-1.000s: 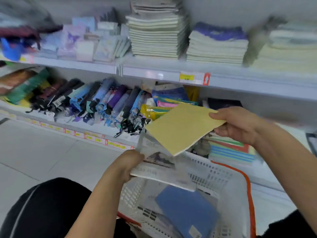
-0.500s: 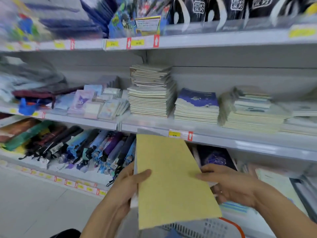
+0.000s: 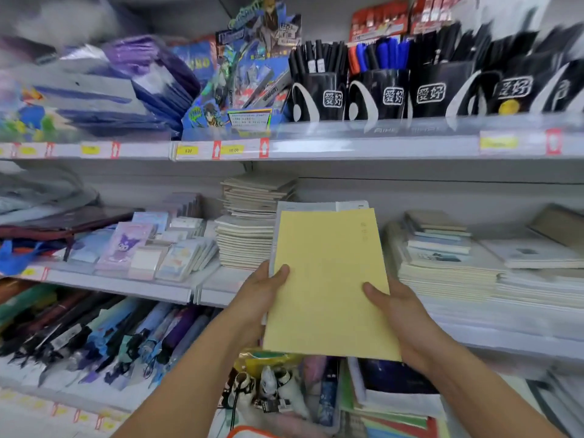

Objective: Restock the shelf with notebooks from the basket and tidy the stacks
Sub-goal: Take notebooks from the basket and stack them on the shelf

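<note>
We hold a yellow notebook (image 3: pixel 328 279) upright in front of the middle shelf (image 3: pixel 316 289), with at least one white-edged notebook (image 3: pixel 319 205) pressed behind it, its top edge showing at 12 o'clock of the yellow cover. Our left hand (image 3: pixel 259 298) grasps the bundle at its 9 o'clock edge, thumb laid over the front. Our right hand (image 3: pixel 401 314) grasps it near 4 o'clock, thumb on the cover and fingers hidden behind.

We judge these notebooks thin, light and floppy: soft covers that bend if held by one corner, and smooth enough to slide against each other. So we keep both long edges pinched and the bundle squared, supporting low down so it does not sag or fan out.

The tall cream stack (image 3: pixel 246 229) stands at 10 o'clock from the bundle, and lower mixed stacks (image 3: pixel 442 257) at 3 o'clock. The space directly behind our notebooks is hidden. The basket's orange rim (image 3: pixel 249 433) peeks in at 6 o'clock.
</note>
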{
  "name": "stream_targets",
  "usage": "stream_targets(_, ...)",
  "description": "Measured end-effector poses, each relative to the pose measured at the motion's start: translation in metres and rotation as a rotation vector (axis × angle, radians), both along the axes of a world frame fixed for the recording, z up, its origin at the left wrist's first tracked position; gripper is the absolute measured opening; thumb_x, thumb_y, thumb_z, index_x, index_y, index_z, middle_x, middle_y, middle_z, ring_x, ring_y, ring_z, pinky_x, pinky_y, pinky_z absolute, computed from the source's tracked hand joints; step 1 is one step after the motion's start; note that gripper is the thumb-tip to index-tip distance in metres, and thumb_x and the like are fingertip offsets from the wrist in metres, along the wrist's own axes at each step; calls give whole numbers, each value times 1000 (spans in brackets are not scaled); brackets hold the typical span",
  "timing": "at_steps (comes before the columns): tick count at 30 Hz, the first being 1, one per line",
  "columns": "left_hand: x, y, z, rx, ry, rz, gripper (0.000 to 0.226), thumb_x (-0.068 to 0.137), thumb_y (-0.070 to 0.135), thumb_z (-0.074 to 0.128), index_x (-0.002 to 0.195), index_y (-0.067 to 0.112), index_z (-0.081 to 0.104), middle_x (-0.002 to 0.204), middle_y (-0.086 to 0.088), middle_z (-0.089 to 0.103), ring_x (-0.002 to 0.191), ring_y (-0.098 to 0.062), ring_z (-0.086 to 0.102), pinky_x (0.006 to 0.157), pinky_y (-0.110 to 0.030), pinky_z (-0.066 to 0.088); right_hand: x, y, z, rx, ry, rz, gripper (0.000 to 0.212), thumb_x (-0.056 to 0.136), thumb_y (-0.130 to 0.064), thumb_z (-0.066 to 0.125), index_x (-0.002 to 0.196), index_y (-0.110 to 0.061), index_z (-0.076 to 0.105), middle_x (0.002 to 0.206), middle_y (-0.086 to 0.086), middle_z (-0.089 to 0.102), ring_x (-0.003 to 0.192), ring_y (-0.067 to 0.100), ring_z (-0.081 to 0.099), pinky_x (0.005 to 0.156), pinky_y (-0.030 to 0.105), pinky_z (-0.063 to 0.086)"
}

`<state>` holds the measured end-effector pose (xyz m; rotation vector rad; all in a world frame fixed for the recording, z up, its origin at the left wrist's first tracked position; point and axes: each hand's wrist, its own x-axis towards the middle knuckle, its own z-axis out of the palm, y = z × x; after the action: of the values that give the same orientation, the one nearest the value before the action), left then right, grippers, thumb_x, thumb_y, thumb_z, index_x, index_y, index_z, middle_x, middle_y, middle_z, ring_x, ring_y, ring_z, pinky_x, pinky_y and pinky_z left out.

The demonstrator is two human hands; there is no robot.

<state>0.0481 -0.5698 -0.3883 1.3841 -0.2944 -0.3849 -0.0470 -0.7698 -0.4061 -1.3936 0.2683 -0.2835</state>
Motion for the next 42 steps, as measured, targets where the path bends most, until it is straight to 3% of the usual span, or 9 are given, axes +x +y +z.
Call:
stream_targets(6,49,-43,21,169,32,-39,63,87,6,71,141,5,38,113,-11,66,76,-19,69,50,-21,52,80,-56,41,-33,160,-165,14,101,-4,49,114,-2,55,100,17,66,66,20,70,51,28,55)
stream_targets(9,68,-66,15,72,101,1,82,84,-1,72,148,-2,21,131,-19,54,75,-18,68,59,-22,56,103,-79,54,-7,253,-89,23,99,5,44,120,0,51,105,19,61,73,24,64,42,31,54)
stream_targets(13,81,-85,2,126,-47,-22,62,68,2,86,123,-4,57,109,-14,71,94,-21,70,86,-29,56,108,-92,56,-71,231,43,23,84,14,63,104,3,63,98,16,69,86,25,68,65,29,59)
stream_targets(17,101,-95,-11,463,-359,83,55,56,19,95,102,13,65,98,-3,73,91,-19,68,81,-33,57,118,-104,39,-279,259,4,51,62,18,81,108,11,61,108,22,70,104,33,67,98,45,53)
stream_targets(22,128,-103,-15,574,-533,147,36,71,22,87,99,12,67,92,-3,73,85,-17,68,75,-26,52,135,-118,38,-651,399,31,108,51,-22,98,139,1,41,126,8,53,119,25,52,98,34,50)
stream_targets(28,150,-115,-24,659,-623,237,33,75,28,84,99,10,68,88,2,70,80,-16,64,66,-23,46,150,-129,36,-706,460,14,75,67,-13,90,130,-6,49,95,5,58,63,17,54,47,23,45)
stream_targets(35,166,-121,-29,747,-647,283,33,83,36,75,109,16,69,108,-7,66,94,-27,64,84,-38,53,160,-126,29,-671,405,-86,94,70,-11,88,148,-3,36,133,21,58,54,20,55,53,35,57)
stream_targets(39,151,-120,-32,790,-638,320,38,91,38,65,117,13,55,99,-10,68,93,-32,64,79,-40,53,144,-115,29,-1061,419,-228,53,75,-32,85,118,-9,64,89,7,69,73,27,68,61,29,51)
stream_targets(42,115,-106,-42,606,-823,509,56,94,37,61,139,12,40,124,-7,58,97,-25,64,83,-32,50,105,-79,10,-1289,121,-563,35,84,-36,75,111,-18,65,103,2,66,88,23,66,71,30,48)
